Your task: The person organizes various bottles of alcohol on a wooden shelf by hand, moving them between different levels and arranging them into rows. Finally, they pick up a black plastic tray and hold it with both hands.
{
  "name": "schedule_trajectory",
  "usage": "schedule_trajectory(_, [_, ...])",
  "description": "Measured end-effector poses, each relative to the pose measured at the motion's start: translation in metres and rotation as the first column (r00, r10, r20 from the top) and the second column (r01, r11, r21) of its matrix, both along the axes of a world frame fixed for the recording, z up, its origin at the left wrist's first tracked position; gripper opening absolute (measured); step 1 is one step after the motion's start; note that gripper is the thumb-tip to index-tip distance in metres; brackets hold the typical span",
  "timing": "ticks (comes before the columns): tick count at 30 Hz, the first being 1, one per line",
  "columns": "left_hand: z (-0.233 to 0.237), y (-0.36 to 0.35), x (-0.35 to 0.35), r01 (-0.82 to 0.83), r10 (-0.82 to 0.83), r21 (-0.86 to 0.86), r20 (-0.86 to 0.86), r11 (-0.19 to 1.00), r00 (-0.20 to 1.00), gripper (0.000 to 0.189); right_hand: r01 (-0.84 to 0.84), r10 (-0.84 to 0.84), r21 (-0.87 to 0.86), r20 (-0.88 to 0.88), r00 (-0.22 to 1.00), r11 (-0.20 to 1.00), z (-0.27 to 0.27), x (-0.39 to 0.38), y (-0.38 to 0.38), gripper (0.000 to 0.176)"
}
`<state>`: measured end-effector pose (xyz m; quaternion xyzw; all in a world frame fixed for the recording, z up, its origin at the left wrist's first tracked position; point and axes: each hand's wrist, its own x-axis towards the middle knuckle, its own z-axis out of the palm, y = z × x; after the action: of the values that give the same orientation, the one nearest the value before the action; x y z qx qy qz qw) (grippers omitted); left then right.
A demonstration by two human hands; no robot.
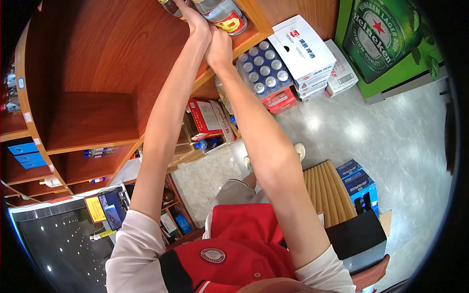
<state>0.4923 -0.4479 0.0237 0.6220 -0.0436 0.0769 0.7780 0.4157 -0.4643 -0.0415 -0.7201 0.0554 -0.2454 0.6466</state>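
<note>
Item: upper compartment of a wooden shelf (122, 53), seen from below with both arms stretched up to it, evidently because it sits above head height. Left hand (194, 20): raised to the front lip of the compartment, between a red-labelled bottle (227, 17) and a second bottle (171, 7). Its fingers run out of the top of the view, so its grip cannot be told. Right hand (220, 48): back towards the camera, fingers curled away and hidden. It is pressed against the left wrist, at the shelf edge just below the red-labelled bottle, and reads as a bracing position, though whether it grips anything cannot be told. Both bottles are at the very front of the compartment, within reach of the hands. The lower compartments (93, 122) show bare board. Floor stock, stacked against the shelf foot where heavy goods naturally stay: a shrink-wrapped pack of cans (261, 66), white cartons (303, 49), red boxes (205, 117) and blue cartons (359, 180). Also present: a green beer sign (381, 34) leaning by the wall, a ribbed wooden seat (328, 190) behind the person, a small screen (113, 207), and the grey stone floor (391, 136).
</note>
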Motion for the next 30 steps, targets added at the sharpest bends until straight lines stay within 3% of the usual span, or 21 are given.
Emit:
schedule_trajectory(8, [-0.006, 0.003, -0.002, 0.050, -0.049, 0.033, -0.025, 0.998, 0.998, 0.092, 0.018, -0.018, -0.038, 0.002, 1.000, 0.999, 0.001, 0.000, 0.001, 0.027])
schedule_trajectory(10, [-0.007, 0.004, 0.003, 0.124, -0.132, -0.210, -0.022, 0.970, 0.991, 0.077, -0.006, 0.005, -0.061, -0.020, 1.000, 0.998, -0.002, 0.002, 0.002, 0.027])
schedule_trajectory(23, [-0.003, 0.004, -0.011, 0.061, -0.059, -0.123, 0.016, 0.991, 0.998, 0.084, -0.034, 0.029, -0.064, -0.080, 0.996, 0.997, 0.008, -0.002, -0.003, 0.024])
schedule_trajectory(28, [0.046, -0.029, -0.062, 0.046, -0.044, -0.118, 0.018, 0.992, 0.999, 0.084, 0.000, -0.002, -0.053, -0.040, 0.999, 0.999, 0.009, -0.006, -0.003, 0.024])
schedule_trajectory(30, [0.040, -0.023, -0.057, 0.040, -0.039, -0.117, 0.018, 0.992, 0.999, 0.084, 0.000, -0.002, -0.053, -0.039, 0.999, 0.999, 0.007, -0.004, -0.002, 0.024])
